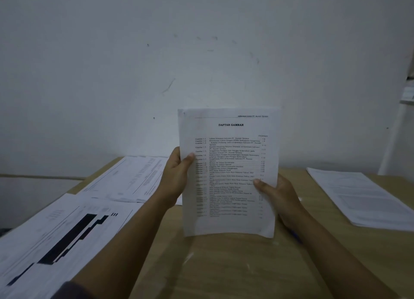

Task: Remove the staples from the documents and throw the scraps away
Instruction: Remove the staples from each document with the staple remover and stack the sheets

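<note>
A white printed document [228, 171] headed "DAFTAR GAMBAR" stands upright above the wooden table [224, 265]. My left hand [175, 175] grips its left edge, thumb on the front of the page. My right hand [280, 200] holds the lower right edge, thumb across the front. A small dark mark that may be a staple [184, 113] shows at the top left corner. The sheet's bottom edge curves slightly just above the tabletop.
Loose printed sheets with black bars [67, 236] and a second spread of papers [127, 180] cover the table's left side. A stack of papers [363, 198] lies at the right. A blue pen-like object [295, 237] peeks from under my right forearm. A pale wall rises behind.
</note>
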